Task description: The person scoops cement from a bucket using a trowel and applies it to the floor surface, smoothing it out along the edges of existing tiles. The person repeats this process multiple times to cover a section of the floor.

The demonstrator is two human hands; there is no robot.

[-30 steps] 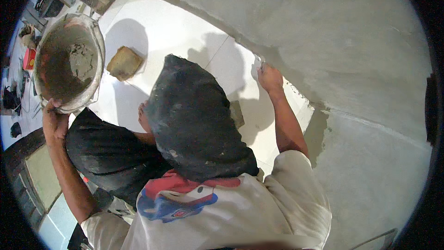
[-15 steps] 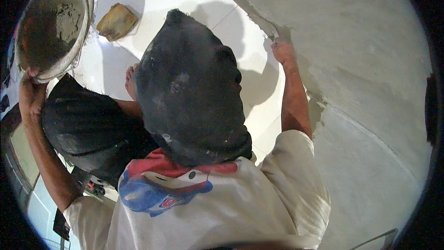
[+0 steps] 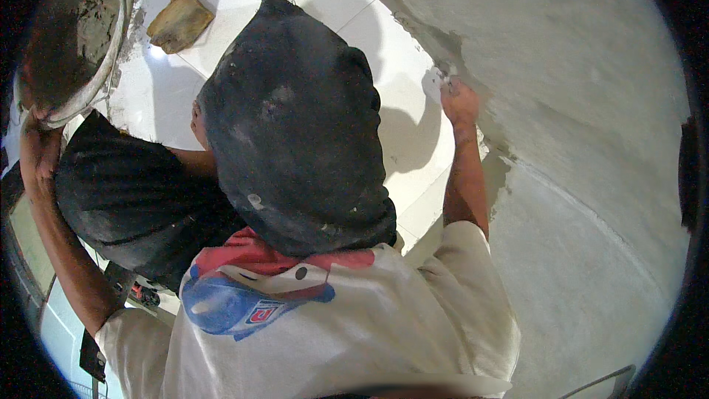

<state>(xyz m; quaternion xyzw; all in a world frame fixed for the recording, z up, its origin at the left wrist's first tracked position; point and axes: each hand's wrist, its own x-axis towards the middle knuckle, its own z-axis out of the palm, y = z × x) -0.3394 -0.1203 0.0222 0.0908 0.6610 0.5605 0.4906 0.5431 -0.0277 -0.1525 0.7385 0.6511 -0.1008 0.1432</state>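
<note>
At the far left my left hand (image 3: 40,144) is closed on the near rim of a round bucket (image 3: 117,48), which tilts toward me. Grey wet mortar (image 3: 96,29) clings inside it. My right hand (image 3: 461,102) is closed around a small trowel (image 3: 444,76), at the seam where the white tiled floor meets the grey plastered wall (image 3: 561,81). Most of the trowel is hidden by the fingers, so its shape is hard to make out. Darker damp mortar (image 3: 445,43) runs along the wall's foot beside it.
A yellow-brown sponge-like block (image 3: 179,23) lies on the white tiles (image 3: 354,18) right of the bucket. My bent knees in dark trousers (image 3: 295,118) fill the middle. A raised line (image 3: 583,210) crosses the grey surface at right. Smeared mortar marks the floor near the bucket.
My right hand has moved slightly nearer along the wall's foot, and its wrist has turned. The left hand still holds the bucket rim; the whole view has shifted a little.
</note>
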